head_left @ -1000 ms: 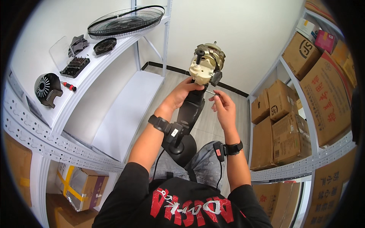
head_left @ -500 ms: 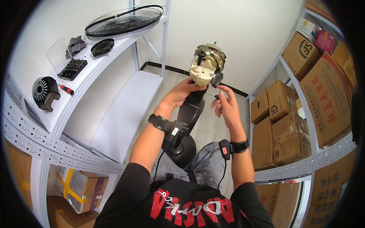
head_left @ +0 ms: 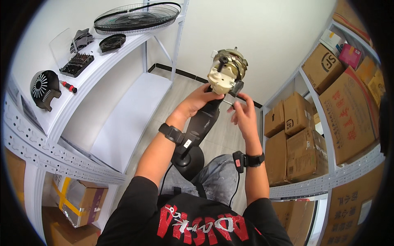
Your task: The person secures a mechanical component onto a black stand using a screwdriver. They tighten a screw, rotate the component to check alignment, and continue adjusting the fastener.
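Note:
In front of me stands a fan with its motor (head_left: 237, 61) bare and a cream gearbox housing (head_left: 220, 82) on the near side. Its black stand (head_left: 200, 128) runs down to a round base between my legs. My left hand (head_left: 196, 101) wraps round the neck just under the housing, thumb across the front. To the right of the neck, my right hand (head_left: 246, 115) has its fingers curled at the dark end of a thin metal rod, seemingly a knob screw (head_left: 228, 102), that points at the neck. The fingers partly cover that dark end.
On the left shelf lie a fan grille (head_left: 137, 20), a black round cover (head_left: 112, 42), a bit set (head_left: 76, 64), a red-and-black screwdriver (head_left: 68, 86) and a black motor cover (head_left: 44, 91). Cardboard boxes (head_left: 297, 112) fill the right-hand shelves. Cables hang from both wristbands.
The view has shifted slightly, so the fan sits a little lower and further right in it. My left hand keeps its hold, and the right fingers have closed in around the rod's dark end.

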The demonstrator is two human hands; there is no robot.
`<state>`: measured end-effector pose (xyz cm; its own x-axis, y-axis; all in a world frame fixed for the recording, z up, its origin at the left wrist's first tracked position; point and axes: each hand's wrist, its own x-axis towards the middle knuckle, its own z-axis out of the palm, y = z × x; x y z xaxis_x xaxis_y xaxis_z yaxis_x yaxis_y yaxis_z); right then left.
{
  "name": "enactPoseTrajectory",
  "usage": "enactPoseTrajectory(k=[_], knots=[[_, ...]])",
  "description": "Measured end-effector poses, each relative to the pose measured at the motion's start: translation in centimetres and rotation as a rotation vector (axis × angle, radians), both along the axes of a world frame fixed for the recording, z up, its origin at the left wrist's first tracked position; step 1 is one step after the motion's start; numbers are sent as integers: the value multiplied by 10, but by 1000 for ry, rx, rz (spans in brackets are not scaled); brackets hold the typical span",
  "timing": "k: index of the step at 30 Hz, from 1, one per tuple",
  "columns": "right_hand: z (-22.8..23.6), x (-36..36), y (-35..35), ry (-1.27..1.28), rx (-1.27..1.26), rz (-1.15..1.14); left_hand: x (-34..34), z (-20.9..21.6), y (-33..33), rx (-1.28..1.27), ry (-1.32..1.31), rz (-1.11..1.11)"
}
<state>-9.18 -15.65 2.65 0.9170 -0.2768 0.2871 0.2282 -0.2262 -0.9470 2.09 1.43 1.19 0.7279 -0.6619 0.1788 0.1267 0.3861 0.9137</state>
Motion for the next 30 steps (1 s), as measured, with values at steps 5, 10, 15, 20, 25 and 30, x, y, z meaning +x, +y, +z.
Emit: enactPoseTrajectory(k=[5,10,15,20,25,30], knots=[[-14,1,-18,-367,-517,-88,-4,1,-1,41,-53,41],[-7,13,-37,139,369,386,-7,6,1,3,-29,-5],[-10,2,-19,-281,-413,-72,-6,4,2,24,-29,40],[-16,7,-25,-514,-810,-126,-5,7,0,-46,77,-69],[-1,7,-12,114,315,158,2,8,4,-2,141,-113],[-10,5,-16,-66,22,66,1,5,2,-24,79,-69]])
